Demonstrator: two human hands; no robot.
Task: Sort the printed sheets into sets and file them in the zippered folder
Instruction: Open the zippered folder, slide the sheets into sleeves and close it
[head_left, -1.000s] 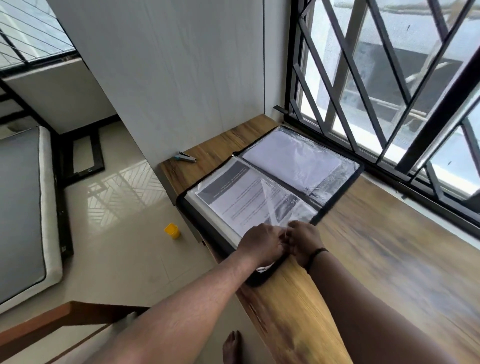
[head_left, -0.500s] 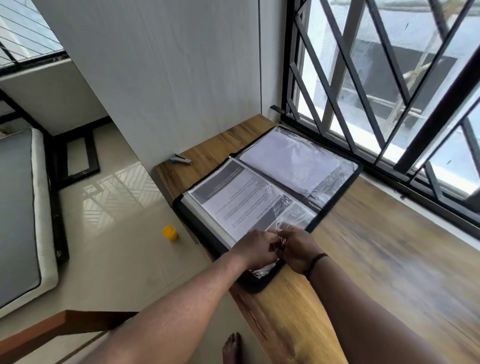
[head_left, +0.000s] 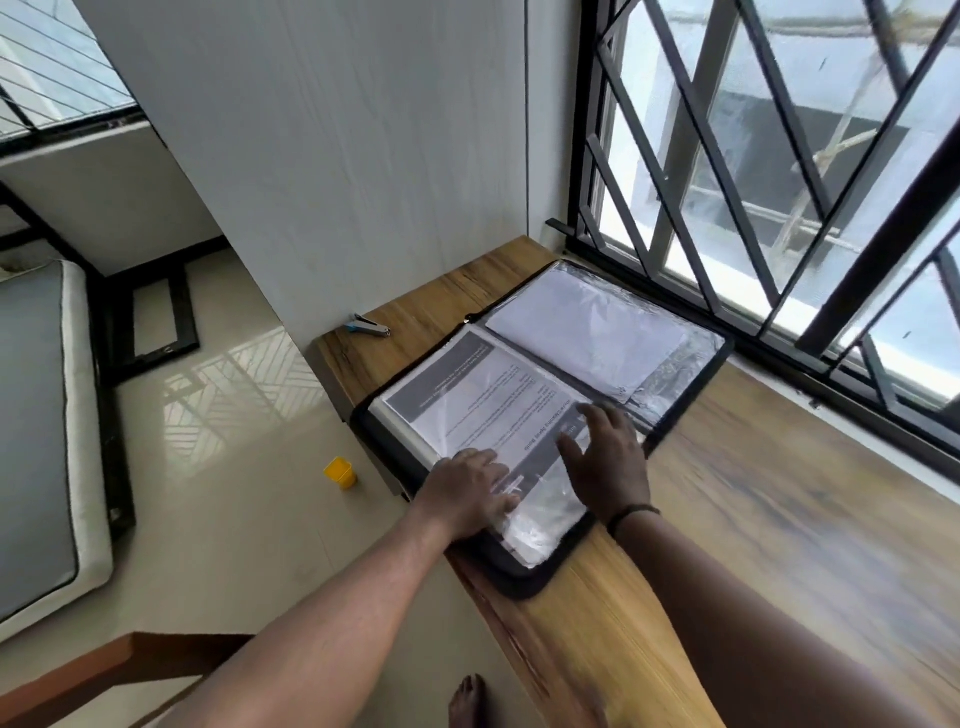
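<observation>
A black zippered folder (head_left: 524, 582) lies open on the wooden desk (head_left: 753, 519), its clear sleeves facing up. The near sleeve holds a printed sheet (head_left: 483, 400) with a dark grey header band. A plain white sheet (head_left: 587, 332) sits in the far sleeve by the window. My left hand (head_left: 467, 493) rests flat on the near left part of the printed sleeve, fingers straight. My right hand (head_left: 608, 462) lies spread on the same sleeve's right side, fingers extended. Neither hand grips anything.
A small stapler (head_left: 369, 327) lies at the desk's far left corner beside the white wall panel. A barred window (head_left: 779, 182) runs along the desk's right. A yellow cup (head_left: 340, 473) stands on the tiled floor, and a mattress (head_left: 41, 441) lies at the left.
Both hands were bunched together at the sleeve's near edge, fingers curled on the plastic. They have since parted and flattened onto the sleeve, and the lifted plastic now lies flat.
</observation>
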